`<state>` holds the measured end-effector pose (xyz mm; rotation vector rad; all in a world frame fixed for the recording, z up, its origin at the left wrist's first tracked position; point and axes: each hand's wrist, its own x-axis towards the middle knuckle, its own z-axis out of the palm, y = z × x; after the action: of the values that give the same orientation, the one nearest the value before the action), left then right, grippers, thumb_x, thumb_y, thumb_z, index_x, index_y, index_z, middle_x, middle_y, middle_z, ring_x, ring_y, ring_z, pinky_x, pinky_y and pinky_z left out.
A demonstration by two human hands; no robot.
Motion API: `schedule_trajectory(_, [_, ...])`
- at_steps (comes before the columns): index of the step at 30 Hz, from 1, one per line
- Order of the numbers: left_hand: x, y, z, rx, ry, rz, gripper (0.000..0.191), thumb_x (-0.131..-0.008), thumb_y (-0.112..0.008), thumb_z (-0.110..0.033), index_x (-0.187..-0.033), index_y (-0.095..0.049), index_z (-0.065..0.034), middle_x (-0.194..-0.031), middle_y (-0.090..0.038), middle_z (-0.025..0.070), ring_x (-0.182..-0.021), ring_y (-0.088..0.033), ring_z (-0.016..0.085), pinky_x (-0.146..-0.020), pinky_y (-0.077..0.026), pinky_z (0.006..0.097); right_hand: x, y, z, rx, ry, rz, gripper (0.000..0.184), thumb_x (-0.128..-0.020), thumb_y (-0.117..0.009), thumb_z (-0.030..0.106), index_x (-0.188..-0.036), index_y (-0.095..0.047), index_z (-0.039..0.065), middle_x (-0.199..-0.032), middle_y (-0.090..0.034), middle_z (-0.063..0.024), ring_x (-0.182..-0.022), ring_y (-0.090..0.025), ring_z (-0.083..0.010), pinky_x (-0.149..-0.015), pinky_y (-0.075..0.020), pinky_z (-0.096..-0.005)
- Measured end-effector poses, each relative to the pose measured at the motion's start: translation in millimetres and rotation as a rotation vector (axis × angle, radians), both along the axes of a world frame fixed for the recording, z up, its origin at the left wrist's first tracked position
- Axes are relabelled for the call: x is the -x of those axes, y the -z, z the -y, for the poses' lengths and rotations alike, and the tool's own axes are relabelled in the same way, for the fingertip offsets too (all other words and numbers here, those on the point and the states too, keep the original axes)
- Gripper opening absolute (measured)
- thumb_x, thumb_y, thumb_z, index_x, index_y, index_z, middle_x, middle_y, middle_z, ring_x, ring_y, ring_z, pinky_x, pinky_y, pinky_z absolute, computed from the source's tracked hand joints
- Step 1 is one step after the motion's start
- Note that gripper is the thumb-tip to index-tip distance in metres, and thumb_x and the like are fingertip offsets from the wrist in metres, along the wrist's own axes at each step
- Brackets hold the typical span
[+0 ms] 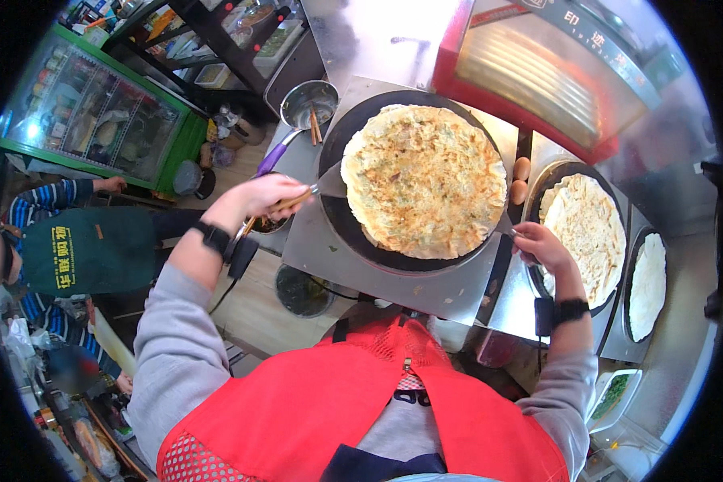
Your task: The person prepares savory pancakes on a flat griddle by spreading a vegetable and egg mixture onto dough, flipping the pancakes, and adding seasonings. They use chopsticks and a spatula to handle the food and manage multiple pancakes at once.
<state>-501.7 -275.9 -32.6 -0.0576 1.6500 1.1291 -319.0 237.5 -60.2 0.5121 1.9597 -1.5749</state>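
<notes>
A large browned flatbread (425, 181) lies on a round black griddle (337, 135) in front of me. My left hand (277, 196) grips the wooden handle of a metal scraper (334, 183), whose blade meets the bread's left edge. At the bread's lower right edge is the blade of a second scraper (504, 223), held by my right hand (537, 244); its handle is mostly hidden in my fingers. How far either blade reaches under the bread is hidden. Two brown eggs (519, 181) rest between this griddle and a second griddle (533, 202), which carries a paler flatbread (584, 235).
A third griddle (628, 295) at the right holds a white dough sheet (647, 286). A steel pan (308, 96) with a purple handle and chopsticks (315, 126) stands upper left. Beyond is a red-framed display case (530, 84). A person in a green apron (90, 250) is at left.
</notes>
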Motion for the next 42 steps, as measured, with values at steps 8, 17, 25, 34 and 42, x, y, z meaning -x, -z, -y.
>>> schedule_trajectory(8, [79,-6,-118,0.727,0.579,-0.638,0.09,-0.067,-0.052,-0.082,-0.09,-0.068,0.0028,-0.083,-0.067,0.0138,-0.076,-0.066,0.025,-0.07,-0.052,0.0334,85,-4,24,-0.786,-0.237,-0.023,0.068,-0.071,-0.066,0.067,-0.082,-0.067,-0.001,-0.074,-0.066,-0.0109,-0.071,-0.066,-0.0231,-0.066,-0.0509,-0.0329])
schedule_trajectory(17, [33,5,-97,0.73,0.586,-0.758,0.085,-0.061,-0.06,-0.077,-0.091,-0.072,0.0014,-0.093,-0.069,0.017,-0.092,-0.066,0.03,-0.078,-0.05,0.0375,44,0,49,-0.856,-0.295,0.109,0.071,-0.063,-0.067,0.073,-0.078,-0.072,0.004,-0.082,-0.069,-0.0144,-0.082,-0.067,-0.0291,-0.074,-0.0518,-0.0378])
schedule_trajectory(25, [50,-46,-94,0.67,0.321,-1.201,0.073,-0.061,-0.063,-0.077,-0.067,-0.067,-0.0043,-0.074,-0.067,0.0131,-0.077,-0.065,0.03,-0.07,-0.05,0.0383,66,-39,55,-0.953,-0.007,-0.471,0.059,-0.067,-0.068,0.067,-0.079,-0.072,0.009,-0.073,-0.063,-0.0126,-0.08,-0.065,-0.0287,-0.072,-0.0496,-0.0408])
schedule_trajectory(34, [0,-74,-18,0.293,0.56,-1.786,0.026,-0.083,-0.06,-0.004,-0.106,-0.05,-0.0005,-0.098,-0.052,0.0174,-0.097,-0.049,0.037,-0.086,-0.043,0.0424,35,-29,32,-0.96,0.057,-1.181,0.025,-0.076,-0.069,0.009,-0.098,-0.056,0.005,-0.089,-0.06,-0.0149,-0.084,-0.058,-0.0358,-0.074,-0.0466,-0.0429])
schedule_trajectory(42, [-63,-40,-6,0.035,0.009,-1.348,0.027,-0.087,-0.059,-0.005,-0.111,-0.048,0.0005,-0.092,-0.057,0.0141,-0.074,-0.06,0.026,-0.064,-0.05,0.0337,-119,-1,35,-0.691,0.755,-0.961,0.029,-0.083,-0.07,0.005,-0.108,-0.057,0.001,-0.084,-0.062,-0.0035,-0.075,-0.057,-0.0092,-0.068,-0.0478,-0.0241])
